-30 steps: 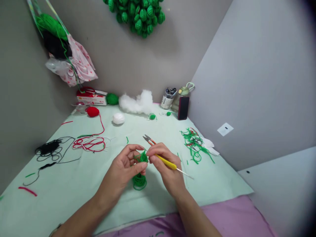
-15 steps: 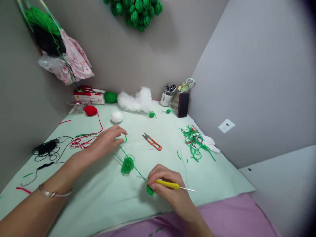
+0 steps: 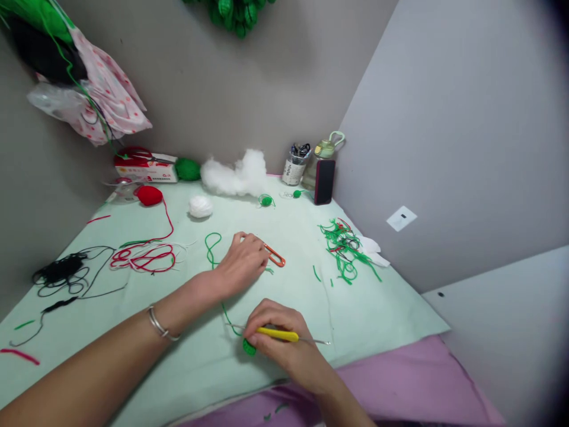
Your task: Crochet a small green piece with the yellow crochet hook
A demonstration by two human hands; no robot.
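Observation:
My right hand (image 3: 284,341) pinches a crochet hook with a yellow handle (image 3: 279,334) together with a small green crocheted piece (image 3: 249,347). From that piece a green yarn strand (image 3: 227,312) runs up beneath my left wrist and comes out as a loop on the cloth. My left hand (image 3: 244,261) lies over the blade end of the orange thread snips (image 3: 276,257), its fingers curled. What these fingers hold is hidden. A short bit of green yarn shows beside the fingertips.
Red yarn ball (image 3: 150,196), white yarn ball (image 3: 200,207) and stuffing (image 3: 235,174) lie toward the back. Black yarn (image 3: 60,271) is at left, green scraps (image 3: 347,249) at right. A phone (image 3: 324,182) leans on a bottle (image 3: 326,148).
My left hand has moved right, from the cloth's left-centre to the snips. The green yarn bundle is no longer visible. The view has shifted slightly; my right hand keeps its hold.

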